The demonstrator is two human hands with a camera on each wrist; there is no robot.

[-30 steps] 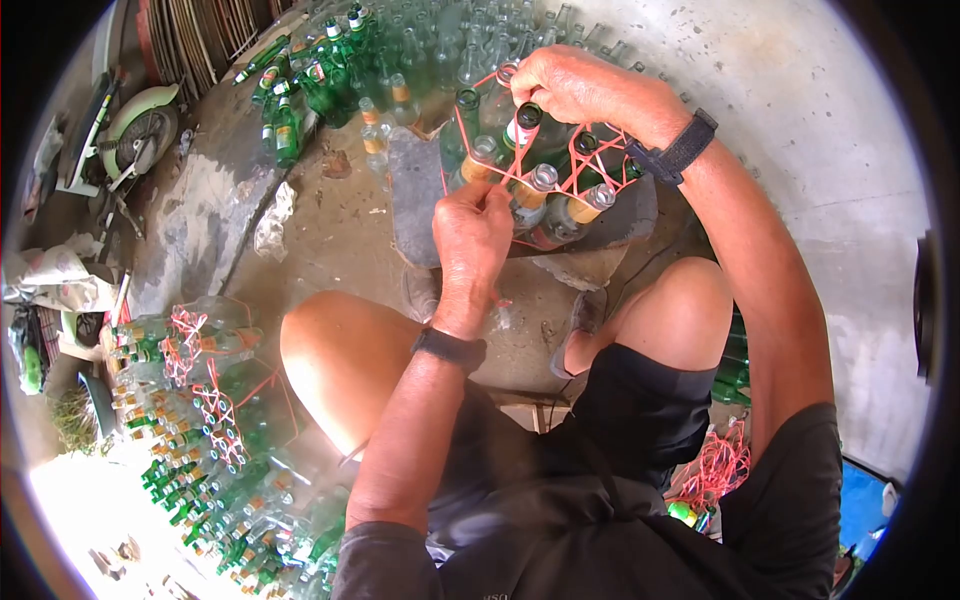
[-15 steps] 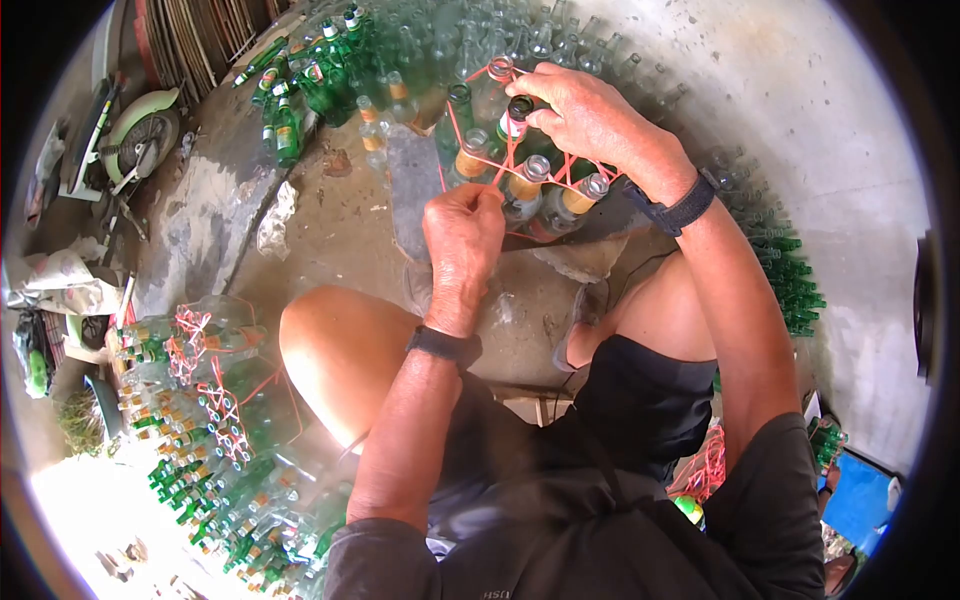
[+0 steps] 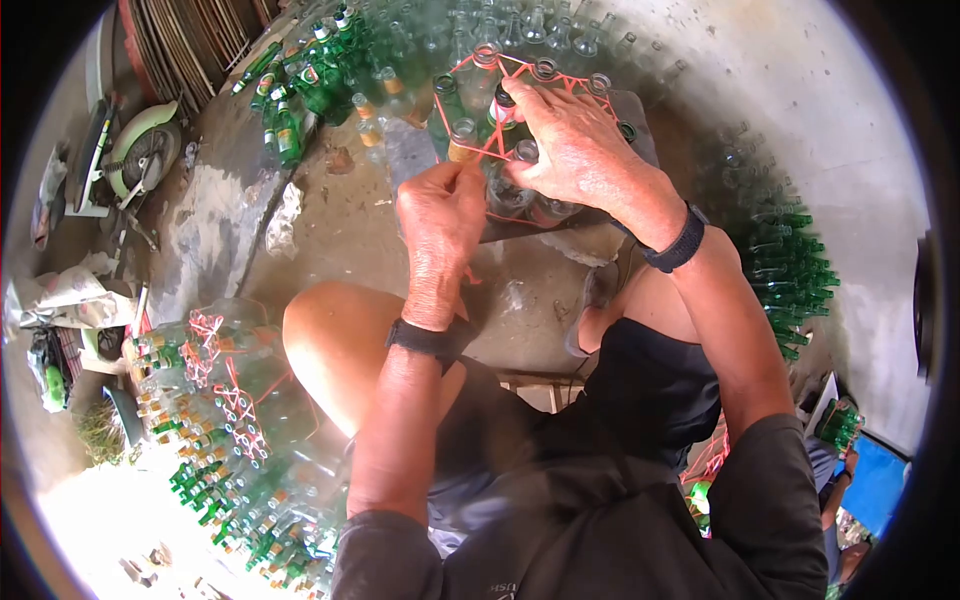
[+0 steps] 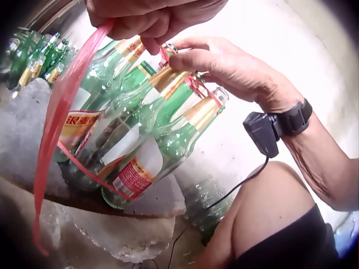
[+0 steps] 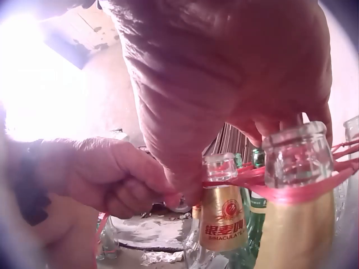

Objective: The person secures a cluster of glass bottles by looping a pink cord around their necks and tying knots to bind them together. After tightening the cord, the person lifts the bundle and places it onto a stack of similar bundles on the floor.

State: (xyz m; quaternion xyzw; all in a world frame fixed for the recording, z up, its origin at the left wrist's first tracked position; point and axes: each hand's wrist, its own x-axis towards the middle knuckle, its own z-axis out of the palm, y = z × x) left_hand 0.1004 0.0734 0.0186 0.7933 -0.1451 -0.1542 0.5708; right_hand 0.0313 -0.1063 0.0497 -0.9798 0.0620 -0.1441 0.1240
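Bottles (image 4: 147, 159) bound in pink ribbon (image 4: 57, 115) stand upright, necks up.

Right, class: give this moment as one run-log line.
left hand: grips ribbon | right hand: at necks of bottles | bottles: standing on slab | ribbon: round several necks, end hanging from left hand

Upright glass bottles (image 4: 173, 139) in pink strapping (image 4: 60, 103)
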